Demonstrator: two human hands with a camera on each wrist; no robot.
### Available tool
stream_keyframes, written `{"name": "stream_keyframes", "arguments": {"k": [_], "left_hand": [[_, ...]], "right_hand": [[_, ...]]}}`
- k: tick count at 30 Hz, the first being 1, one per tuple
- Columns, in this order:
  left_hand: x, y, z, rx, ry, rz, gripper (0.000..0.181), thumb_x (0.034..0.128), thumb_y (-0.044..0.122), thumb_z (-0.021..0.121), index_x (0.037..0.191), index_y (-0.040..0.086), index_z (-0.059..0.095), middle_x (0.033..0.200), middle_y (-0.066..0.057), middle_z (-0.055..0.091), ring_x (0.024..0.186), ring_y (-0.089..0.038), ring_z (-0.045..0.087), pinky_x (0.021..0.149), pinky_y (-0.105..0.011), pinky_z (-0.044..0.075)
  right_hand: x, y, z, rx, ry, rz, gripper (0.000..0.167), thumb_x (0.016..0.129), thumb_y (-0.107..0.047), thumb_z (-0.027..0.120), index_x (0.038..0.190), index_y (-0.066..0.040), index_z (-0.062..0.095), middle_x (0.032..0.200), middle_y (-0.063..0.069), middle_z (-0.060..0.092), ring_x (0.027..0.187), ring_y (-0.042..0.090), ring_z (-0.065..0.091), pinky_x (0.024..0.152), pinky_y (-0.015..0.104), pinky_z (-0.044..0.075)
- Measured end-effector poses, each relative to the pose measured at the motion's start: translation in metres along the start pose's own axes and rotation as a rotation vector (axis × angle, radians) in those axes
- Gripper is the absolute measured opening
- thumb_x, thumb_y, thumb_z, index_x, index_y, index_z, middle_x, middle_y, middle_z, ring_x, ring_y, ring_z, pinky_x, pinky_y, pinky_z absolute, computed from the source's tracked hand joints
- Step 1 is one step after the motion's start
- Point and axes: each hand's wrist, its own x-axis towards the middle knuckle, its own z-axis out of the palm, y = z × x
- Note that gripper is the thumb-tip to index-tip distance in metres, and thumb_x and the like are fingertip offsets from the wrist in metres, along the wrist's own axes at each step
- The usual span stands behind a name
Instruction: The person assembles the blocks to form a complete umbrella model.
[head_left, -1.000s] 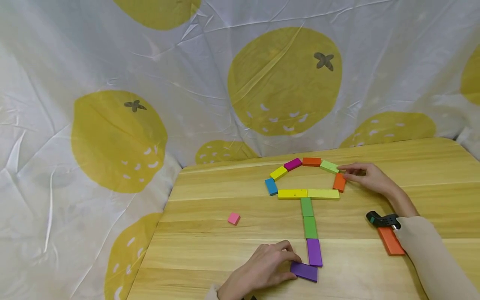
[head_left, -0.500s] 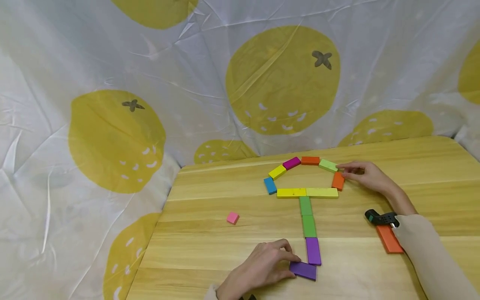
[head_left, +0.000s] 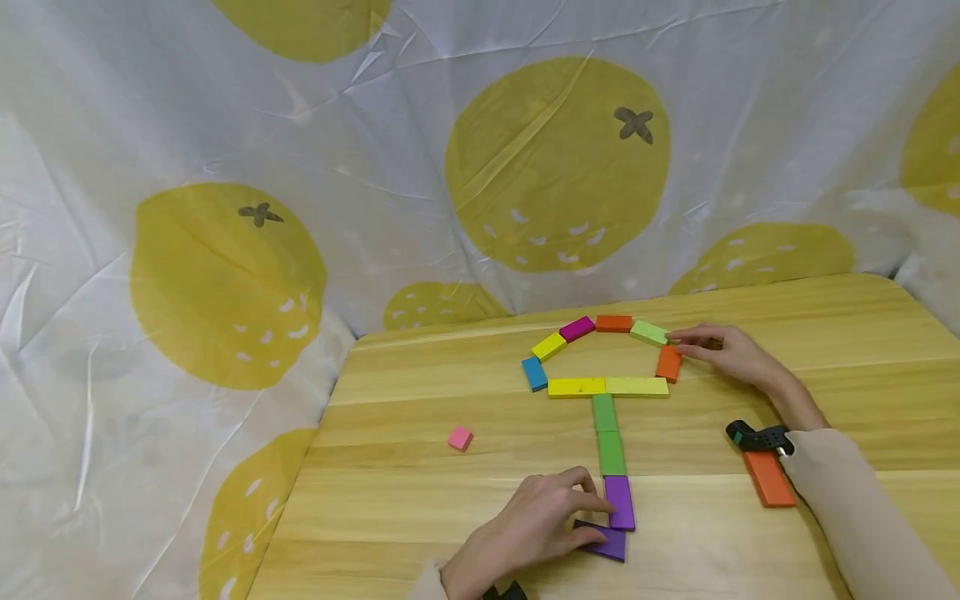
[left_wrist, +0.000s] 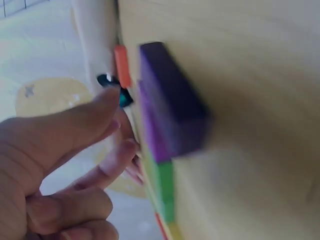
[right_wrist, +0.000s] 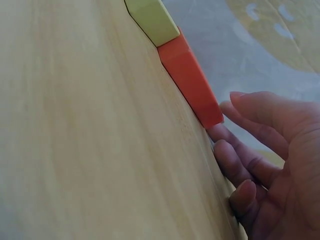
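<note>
Flat coloured blocks form an arch over a bar and a stem. My left hand (head_left: 528, 518) hovers over the lower purple block (head_left: 611, 546), thumb and fingers apart and holding nothing. In the left wrist view this purple block (left_wrist: 172, 100) stands clear of the fingertips. Above it lies the other purple block (head_left: 620, 502), in line with two green blocks (head_left: 606, 412). At the arch's right end, my right hand (head_left: 723, 354) rests its fingertips beside the orange block (head_left: 669, 364) and the light green block (head_left: 649, 332). The right wrist view shows the thumb off the orange block (right_wrist: 190, 80).
A small pink block (head_left: 461, 438) lies alone on the left of the wooden table (head_left: 390, 500). A longer orange block (head_left: 768, 479) lies beside the right sleeve, near the black wrist camera (head_left: 757, 437). A lemon-print curtain (head_left: 405, 192) hangs behind the table.
My left hand has let go of the lower purple block and shifted slightly up and right over it. The right hand stays by the arch. The head view has turned slightly.
</note>
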Motion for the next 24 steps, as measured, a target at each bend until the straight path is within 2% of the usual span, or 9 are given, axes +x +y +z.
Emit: {"name": "stream_keyframes", "arguments": {"k": [3, 7, 12, 15, 19, 24], "left_hand": [[0.023, 0.012, -0.004, 0.046, 0.005, 0.032, 0.025, 0.0949, 0.034, 0.076, 0.117, 0.024, 0.08, 0.107, 0.007, 0.069, 0.06, 0.01, 0.037, 0.052, -0.004, 0.028], [0.064, 0.034, -0.001, 0.114, -0.038, 0.042, 0.033, 0.0962, 0.039, 0.074, 0.126, 0.026, 0.076, 0.109, 0.009, 0.068, 0.064, 0.01, 0.044, 0.051, -0.005, 0.03], [0.119, 0.063, 0.017, 0.207, -0.17, 0.051, 0.042, 0.0977, 0.046, 0.07, 0.138, 0.036, 0.067, 0.11, 0.015, 0.063, 0.072, 0.009, 0.05, 0.053, -0.008, 0.034], [0.145, 0.075, 0.03, 0.283, -0.221, 0.039, 0.042, 0.097, 0.048, 0.07, 0.138, 0.043, 0.064, 0.11, 0.018, 0.06, 0.079, 0.008, 0.051, 0.052, -0.011, 0.034], [0.166, 0.087, 0.044, 0.371, -0.252, 0.005, 0.04, 0.095, 0.048, 0.073, 0.134, 0.051, 0.063, 0.109, 0.019, 0.058, 0.092, 0.008, 0.054, 0.052, -0.016, 0.036], [0.176, 0.095, 0.051, 0.443, -0.274, -0.017, 0.036, 0.0985, 0.04, 0.07, 0.13, 0.055, 0.062, 0.11, 0.019, 0.059, 0.093, 0.006, 0.055, 0.053, -0.019, 0.041]], "right_hand": [[-0.001, 0.002, 0.0, 0.0, -0.004, 0.018, 0.041, 0.107, -0.035, 0.059, 0.141, -0.012, 0.065, 0.141, 0.018, 0.063, 0.103, -0.014, 0.053, 0.085, 0.013, 0.044], [-0.003, 0.002, -0.003, 0.005, -0.005, 0.039, 0.043, 0.108, -0.036, 0.055, 0.143, -0.013, 0.064, 0.144, 0.019, 0.062, 0.104, -0.011, 0.055, 0.081, 0.019, 0.044], [-0.005, -0.001, -0.004, 0.03, 0.0, 0.037, 0.044, 0.109, -0.036, 0.054, 0.144, -0.011, 0.062, 0.141, 0.02, 0.064, 0.101, -0.001, 0.064, 0.077, 0.023, 0.046], [-0.005, 0.0, -0.004, 0.032, 0.006, 0.042, 0.045, 0.109, -0.04, 0.053, 0.145, -0.014, 0.062, 0.142, 0.018, 0.064, 0.102, 0.0, 0.064, 0.079, 0.023, 0.046], [-0.005, 0.001, -0.003, 0.083, 0.014, 0.052, 0.047, 0.109, -0.041, 0.052, 0.146, -0.014, 0.061, 0.137, 0.012, 0.067, 0.098, 0.002, 0.063, 0.075, 0.024, 0.048], [-0.007, 0.004, -0.005, 0.207, 0.035, 0.031, 0.046, 0.109, -0.033, 0.053, 0.144, -0.004, 0.06, 0.118, -0.007, 0.074, 0.089, 0.011, 0.062, 0.07, 0.026, 0.053]]}}
